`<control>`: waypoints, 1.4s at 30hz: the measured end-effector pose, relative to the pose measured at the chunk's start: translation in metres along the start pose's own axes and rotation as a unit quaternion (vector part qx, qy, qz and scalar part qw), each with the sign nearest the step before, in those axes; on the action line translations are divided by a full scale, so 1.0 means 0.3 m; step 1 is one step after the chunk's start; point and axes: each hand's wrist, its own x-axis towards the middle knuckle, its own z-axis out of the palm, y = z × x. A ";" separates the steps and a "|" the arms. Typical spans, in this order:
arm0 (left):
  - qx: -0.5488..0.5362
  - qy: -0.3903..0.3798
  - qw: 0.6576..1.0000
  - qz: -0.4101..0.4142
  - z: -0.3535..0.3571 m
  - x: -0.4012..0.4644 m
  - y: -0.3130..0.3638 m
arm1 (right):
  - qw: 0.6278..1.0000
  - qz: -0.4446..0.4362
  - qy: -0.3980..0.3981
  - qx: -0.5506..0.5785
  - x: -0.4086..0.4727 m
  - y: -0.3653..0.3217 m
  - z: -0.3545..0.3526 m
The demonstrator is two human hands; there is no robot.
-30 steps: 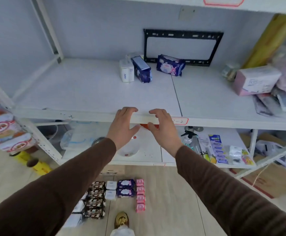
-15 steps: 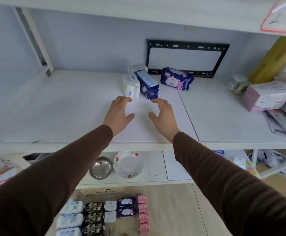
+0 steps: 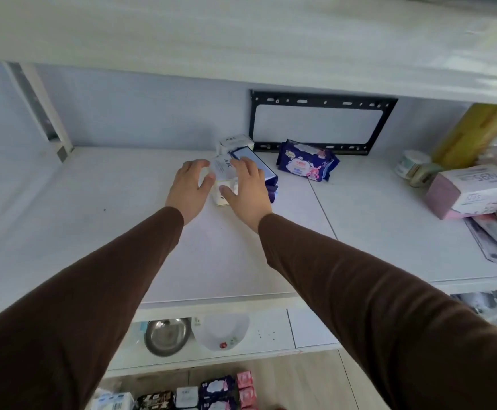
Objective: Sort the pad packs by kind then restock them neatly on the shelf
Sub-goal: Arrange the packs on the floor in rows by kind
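A white ABC pad pack (image 3: 223, 173) stands on the middle shelf (image 3: 93, 232), with a dark blue pack (image 3: 260, 168) leaning on its right side. My left hand (image 3: 189, 187) touches the white pack's left side with spread fingers. My right hand (image 3: 248, 192) lies over the white and blue packs, thumb on the white pack's front. A second white pack (image 3: 235, 142) stands behind them, and a purple pack (image 3: 307, 161) lies further right. On the floor below, rows of sorted packs (image 3: 211, 393) lie beside small pink packs (image 3: 245, 389).
A black metal bracket (image 3: 321, 99) leans on the back wall. A pink-and-white box (image 3: 472, 192), loose packets and a tape roll (image 3: 411, 165) crowd the shelf's right end. A steel bowl (image 3: 165, 335) and a white bowl (image 3: 225, 332) sit on the lower shelf.
Both hands have moved from the shelf's front edge deep onto the shelf and now reach the white and blue packs. The camera has come closer.
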 end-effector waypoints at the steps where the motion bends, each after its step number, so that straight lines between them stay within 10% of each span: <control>1: -0.001 -0.003 1.000 -0.003 0.002 0.024 -0.009 | 1.000 -0.008 -0.003 -0.019 0.027 -0.001 0.012; 12: 0.070 -0.068 0.995 0.019 0.026 0.274 -0.038 | 0.968 -0.037 -0.077 -0.234 0.136 0.080 0.005; 27: 0.290 -0.170 0.941 0.024 0.213 0.486 0.029 | 0.980 0.029 -0.131 -0.148 0.071 0.320 -0.251; 42: 0.157 -0.148 0.975 0.049 0.040 0.296 0.006 | 0.969 -0.001 -0.134 -0.207 0.005 0.294 -0.267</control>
